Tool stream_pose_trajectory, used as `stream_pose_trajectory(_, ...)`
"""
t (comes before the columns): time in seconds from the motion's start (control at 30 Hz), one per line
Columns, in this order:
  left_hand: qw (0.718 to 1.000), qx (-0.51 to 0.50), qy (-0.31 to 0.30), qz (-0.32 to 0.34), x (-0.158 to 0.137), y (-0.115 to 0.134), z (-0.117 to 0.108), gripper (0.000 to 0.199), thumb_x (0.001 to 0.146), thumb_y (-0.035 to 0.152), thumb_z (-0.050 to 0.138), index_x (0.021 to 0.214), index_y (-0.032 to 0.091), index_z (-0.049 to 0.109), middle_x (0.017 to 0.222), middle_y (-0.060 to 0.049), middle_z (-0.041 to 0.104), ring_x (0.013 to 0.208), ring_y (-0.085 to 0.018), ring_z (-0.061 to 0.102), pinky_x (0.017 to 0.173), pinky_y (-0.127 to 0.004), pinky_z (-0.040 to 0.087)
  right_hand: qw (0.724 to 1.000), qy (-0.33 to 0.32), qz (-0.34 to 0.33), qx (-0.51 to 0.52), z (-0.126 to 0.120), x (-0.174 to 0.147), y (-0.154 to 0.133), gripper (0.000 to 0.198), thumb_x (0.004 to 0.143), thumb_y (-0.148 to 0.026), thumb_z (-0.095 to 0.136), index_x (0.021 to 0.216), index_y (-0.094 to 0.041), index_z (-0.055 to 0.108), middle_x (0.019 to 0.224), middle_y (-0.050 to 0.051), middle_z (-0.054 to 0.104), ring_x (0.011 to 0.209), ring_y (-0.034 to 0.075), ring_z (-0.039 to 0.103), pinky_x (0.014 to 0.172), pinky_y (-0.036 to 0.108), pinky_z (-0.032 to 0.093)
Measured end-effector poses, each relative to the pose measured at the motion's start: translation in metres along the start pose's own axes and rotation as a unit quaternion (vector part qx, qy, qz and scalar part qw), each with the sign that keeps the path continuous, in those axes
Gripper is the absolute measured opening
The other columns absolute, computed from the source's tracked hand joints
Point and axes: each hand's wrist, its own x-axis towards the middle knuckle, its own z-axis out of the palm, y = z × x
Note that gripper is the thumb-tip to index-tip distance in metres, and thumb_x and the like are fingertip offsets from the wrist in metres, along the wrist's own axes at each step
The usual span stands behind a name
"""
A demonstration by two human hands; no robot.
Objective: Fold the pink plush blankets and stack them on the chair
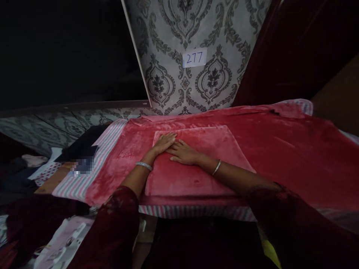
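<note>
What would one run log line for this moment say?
left fingers: flat on red plush piece | right fingers: flat on same piece, close to left | beneath: larger red cloth | wall: paper marked 277

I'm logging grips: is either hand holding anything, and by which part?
Nothing is held: the left hand and right hand rest palm-down on the square red plush piece.

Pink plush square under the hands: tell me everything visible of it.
The pink plush square looks velvety and straight-edged, with a small dark mark near the front. It lies flat on the larger red cloth. The left hand and right hand rest palm-down on it, mostly left of centre. Whether it is folded is unclear.
</note>
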Motion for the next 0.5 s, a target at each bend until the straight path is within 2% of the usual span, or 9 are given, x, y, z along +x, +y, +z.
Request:
stream_pose_trajectory(0.1, 1.0, -0.006, -0.01, -0.002, 0.003, -0.003, -0.003, 0.057, 0.107, 0.032, 0.02, 0.16, 0.024, 0.038, 0.169, -0.001, 0.034, 0.157, -0.014, 0.026, 0.13, -0.038, 0.012, 0.999, -0.029, -0.026, 0.028, 0.0, -0.019, -0.017, 0.063, 0.104, -0.055, 0.047, 0.161, -0.034, 0.035, 0.173, 0.008, 0.016, 0.159, 0.036, 0.009, 0.124, 0.069, 0.006)
stream_pose_trajectory(0.2, 1.0, 0.007, -0.008, 0.003, 0.006, -0.006, -0.004, 0.057, 0.106, 0.035, 0.023, 0.16, 0.023, 0.037, 0.169, -0.003, 0.033, 0.158, -0.017, 0.025, 0.13, -0.042, 0.012, 0.993, -0.049, -0.09, 0.061, 0.008, -0.058, -0.044, 0.068, 0.102, -0.057, 0.051, 0.162, -0.033, 0.033, 0.173, 0.008, 0.015, 0.16, 0.035, 0.007, 0.124, 0.068, 0.006)
stream_pose_trajectory(0.33, 0.999, 0.04, 0.014, 0.026, 0.004, -0.01, -0.004, 0.062, 0.103, 0.048, 0.037, 0.159, 0.023, 0.04, 0.168, -0.007, 0.035, 0.157, -0.025, 0.028, 0.129, -0.049, 0.016, 0.979, -0.047, -0.16, 0.113, 0.012, -0.12, -0.066, 0.059, 0.103, -0.052, 0.052, 0.158, -0.032, 0.042, 0.17, 0.006, 0.028, 0.16, 0.027, 0.014, 0.128, 0.059, 0.005)
stream_pose_trajectory(0.4, 0.998, 0.042, 0.031, 0.04, 0.004, -0.007, -0.006, 0.065, 0.101, 0.053, 0.04, 0.157, 0.021, 0.043, 0.167, -0.01, 0.036, 0.156, -0.028, 0.03, 0.128, -0.053, 0.017, 0.977, -0.022, -0.157, 0.144, 0.002, -0.144, -0.057, 0.058, 0.104, -0.051, 0.051, 0.158, -0.032, 0.043, 0.167, 0.006, 0.036, 0.158, 0.022, 0.022, 0.129, 0.053, 0.009)
stream_pose_trajectory(0.5, 0.994, -0.002, 0.05, 0.094, 0.016, 0.019, -0.013, 0.064, 0.102, 0.055, 0.035, 0.155, 0.02, 0.047, 0.164, -0.01, 0.041, 0.155, -0.029, 0.032, 0.129, -0.054, 0.015, 0.985, 0.055, -0.083, 0.14, -0.022, -0.161, -0.016, 0.055, 0.105, -0.049, 0.048, 0.156, -0.029, 0.047, 0.161, 0.008, 0.046, 0.156, 0.023, 0.029, 0.129, 0.052, 0.014)
